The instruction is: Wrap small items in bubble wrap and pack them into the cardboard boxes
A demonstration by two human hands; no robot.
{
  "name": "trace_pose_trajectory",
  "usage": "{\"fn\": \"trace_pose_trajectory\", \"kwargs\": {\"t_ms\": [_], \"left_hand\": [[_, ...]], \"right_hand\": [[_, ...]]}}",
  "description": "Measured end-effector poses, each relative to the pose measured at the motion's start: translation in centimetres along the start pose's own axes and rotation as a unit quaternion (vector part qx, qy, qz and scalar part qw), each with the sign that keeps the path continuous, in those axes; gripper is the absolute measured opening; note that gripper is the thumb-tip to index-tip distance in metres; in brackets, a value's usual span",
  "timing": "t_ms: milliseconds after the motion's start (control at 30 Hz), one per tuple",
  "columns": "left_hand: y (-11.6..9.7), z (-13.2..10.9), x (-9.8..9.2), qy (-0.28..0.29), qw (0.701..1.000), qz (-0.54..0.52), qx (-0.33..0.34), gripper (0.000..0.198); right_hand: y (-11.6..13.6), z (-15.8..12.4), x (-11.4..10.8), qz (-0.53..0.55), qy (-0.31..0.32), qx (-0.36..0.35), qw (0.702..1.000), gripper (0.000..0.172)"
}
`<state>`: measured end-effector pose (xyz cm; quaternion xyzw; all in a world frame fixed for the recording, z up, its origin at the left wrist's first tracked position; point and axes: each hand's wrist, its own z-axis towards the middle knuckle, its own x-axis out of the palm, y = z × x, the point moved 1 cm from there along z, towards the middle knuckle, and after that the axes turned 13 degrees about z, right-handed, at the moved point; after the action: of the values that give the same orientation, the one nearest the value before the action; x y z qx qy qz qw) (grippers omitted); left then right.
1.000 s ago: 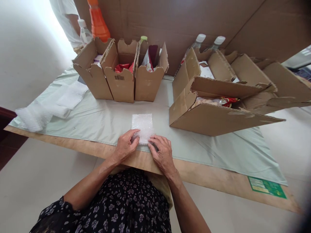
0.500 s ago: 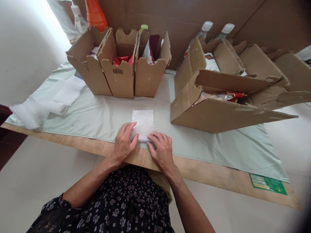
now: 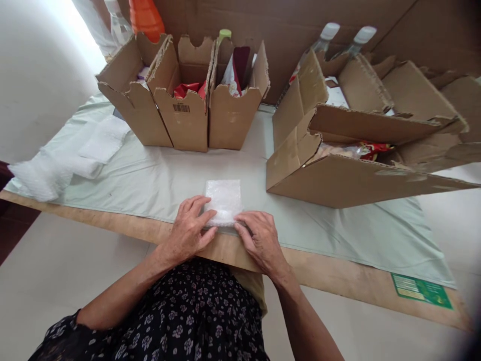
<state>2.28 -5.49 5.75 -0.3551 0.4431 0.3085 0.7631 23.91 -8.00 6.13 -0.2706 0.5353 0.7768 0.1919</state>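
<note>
A small square of bubble wrap (image 3: 224, 196) lies flat on the pale green cloth (image 3: 165, 173) near the table's front edge. My left hand (image 3: 193, 224) is at its left side, with the thumb and fingers closed on its lower left corner. On the other side my right hand (image 3: 259, 235) pinches the lower right corner between thumb and fingertips. The near edge of the wrap looks slightly folded or raised between the two hands.
Three open cardboard boxes (image 3: 188, 120) with packets stand behind. More cardboard boxes (image 3: 349, 180) holding packets are at the right. Loose bubble wrap (image 3: 45, 173) lies at the far left. Bottles (image 3: 363, 37) and an orange container (image 3: 146, 20) stand at the back.
The bubble wrap has come slightly nearer to the table's front edge, and its near edge now looks more folded. Both hands have shifted a little lower, and the right hand is further right.
</note>
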Motion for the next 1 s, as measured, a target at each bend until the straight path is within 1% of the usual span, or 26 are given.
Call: {"fn": "trace_pose_trajectory", "kwargs": {"t_ms": [67, 133, 200, 267, 300, 333, 367, 400, 500, 567, 633, 700, 800, 867, 933, 1000], "left_hand": [[0.0, 0.2, -0.1, 0.014, 0.998, -0.059, -0.010, 0.018], [0.2, 0.5, -0.2, 0.033, 0.995, -0.094, -0.024, 0.017], [0.5, 1.0, -0.1, 0.041, 0.994, -0.097, -0.042, 0.021], [1.0, 1.5, 0.2, 0.041, 0.994, -0.083, -0.060, 0.026], [1.2, 1.8, 0.4, 0.039, 0.994, -0.077, -0.065, 0.027], [1.4, 2.1, 0.6, 0.036, 0.994, -0.073, -0.068, 0.028], [1.6, 2.4, 0.9, 0.033, 0.995, -0.070, -0.069, 0.027], [1.7, 2.6, 1.2, 0.029, 0.995, -0.067, -0.070, 0.026], [1.9, 3.3, 1.9, 0.008, 0.995, -0.050, -0.086, 0.025], [1.9, 3.5, 2.1, -0.011, 0.993, -0.041, -0.107, 0.026], [1.8, 3.5, 1.8, -0.026, 0.990, -0.053, -0.131, 0.029], [1.7, 3.2, 1.3, -0.030, 0.982, -0.089, -0.164, 0.034], [1.4, 2.3, 0.7, -0.034, 0.959, -0.155, -0.235, 0.045], [1.0, 1.5, 0.6, -0.038, 0.933, -0.223, -0.281, 0.057], [0.4, 1.0, 0.8, -0.028, 0.893, -0.322, -0.312, 0.071], [-0.4, 0.9, 1.1, -0.006, 0.849, -0.423, -0.318, 0.083]], "right_hand": [[0.0, 0.1, -0.5, 0.026, 0.017, 0.022, 0.999, 0.021], [-0.1, 0.2, -0.6, 0.034, 0.005, 0.033, 0.999, 0.021], [-0.3, 0.2, -0.6, 0.016, -0.054, 0.020, 0.998, 0.018], [-0.3, -0.1, -0.5, -0.020, -0.125, -0.012, 0.992, 0.016], [-0.2, -0.2, -0.4, -0.039, -0.147, -0.030, 0.988, 0.017], [-0.2, -0.3, -0.4, -0.055, -0.154, -0.047, 0.985, 0.017], [-0.1, -0.3, -0.3, -0.068, -0.145, -0.061, 0.985, 0.018], [0.0, -0.3, -0.2, -0.079, -0.123, -0.073, 0.987, 0.019], [-0.3, 0.3, 0.3, -0.114, -0.033, -0.093, 0.989, 0.027], [-0.7, 1.2, 0.6, -0.140, 0.009, -0.091, 0.986, 0.033], [-1.3, 2.2, 0.9, -0.160, 0.026, -0.082, 0.983, 0.033], [-1.7, 3.0, 0.9, -0.167, 0.031, -0.072, 0.983, 0.028], [-1.8, 3.6, 0.7, -0.145, 0.017, -0.065, 0.987, 0.020], [-1.4, 3.4, 0.5, -0.096, -0.008, -0.050, 0.994, 0.018], [-0.8, 2.8, 0.4, -0.030, -0.028, -0.021, 0.999, 0.017], [-0.1, 2.2, 0.4, 0.040, -0.026, 0.014, 0.999, 0.017]]}}
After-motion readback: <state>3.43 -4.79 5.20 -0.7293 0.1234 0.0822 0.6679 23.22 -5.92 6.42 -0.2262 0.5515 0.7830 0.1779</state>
